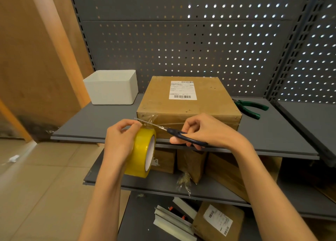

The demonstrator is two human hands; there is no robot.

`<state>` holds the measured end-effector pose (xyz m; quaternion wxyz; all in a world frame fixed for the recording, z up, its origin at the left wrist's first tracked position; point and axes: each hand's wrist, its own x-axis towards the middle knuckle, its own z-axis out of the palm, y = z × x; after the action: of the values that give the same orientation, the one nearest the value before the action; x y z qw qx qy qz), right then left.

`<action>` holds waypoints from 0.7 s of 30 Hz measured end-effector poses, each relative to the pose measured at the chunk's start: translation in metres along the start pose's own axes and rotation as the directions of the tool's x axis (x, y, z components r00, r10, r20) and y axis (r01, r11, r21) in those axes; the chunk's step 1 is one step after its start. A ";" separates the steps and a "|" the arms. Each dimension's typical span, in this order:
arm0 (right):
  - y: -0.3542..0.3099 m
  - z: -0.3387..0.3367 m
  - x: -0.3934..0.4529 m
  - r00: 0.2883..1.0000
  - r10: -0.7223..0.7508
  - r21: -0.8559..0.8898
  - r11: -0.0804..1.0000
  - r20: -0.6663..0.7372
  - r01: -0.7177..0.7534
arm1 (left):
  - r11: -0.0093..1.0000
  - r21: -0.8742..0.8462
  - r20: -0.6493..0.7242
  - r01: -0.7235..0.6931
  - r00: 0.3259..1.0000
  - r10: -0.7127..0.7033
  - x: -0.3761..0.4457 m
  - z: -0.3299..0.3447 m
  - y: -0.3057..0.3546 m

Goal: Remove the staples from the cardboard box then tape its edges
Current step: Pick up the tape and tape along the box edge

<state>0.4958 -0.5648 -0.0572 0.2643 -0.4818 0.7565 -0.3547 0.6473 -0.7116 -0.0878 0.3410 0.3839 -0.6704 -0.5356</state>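
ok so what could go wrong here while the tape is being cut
1. The scissors blades point toward the left hand pinching the tape right at the cut, so the fingertips could get nicked.
2. The clear strip between the tape roll and the cardboard box already looks crumpled near the corner; once cut, it may fold onto itself.
3. The right hand cuts at an angle, which may leave a ragged end.

My left hand (120, 141) and right hand (203, 130) are bare, with no gloves, rings or watch on them. Both forearms are uncovered as far as they show, no sleeve reaching them. My nails are short and plain, my fingers slim, and my wrists carry no band.
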 end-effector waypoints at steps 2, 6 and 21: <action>0.001 0.000 0.000 1.000 -0.011 0.022 1.000 0.005 0.011 | 1.000 -0.008 -0.005 -0.002 1.000 0.002 0.000 0.000 0.000; 0.002 0.000 0.002 1.000 -0.029 0.037 0.999 0.012 0.028 | 1.000 -0.007 -0.019 0.004 1.000 -0.004 0.000 0.000 -0.001; 0.002 0.010 0.000 0.997 -0.076 0.086 0.993 0.013 0.075 | 0.999 -0.024 -0.217 -0.025 0.976 0.019 -0.009 -0.003 -0.008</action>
<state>0.5027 -0.5670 -0.0649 0.2772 -0.5011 0.7197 -0.3925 0.6550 -0.7064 -0.0955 0.4229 0.4279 -0.6264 -0.4955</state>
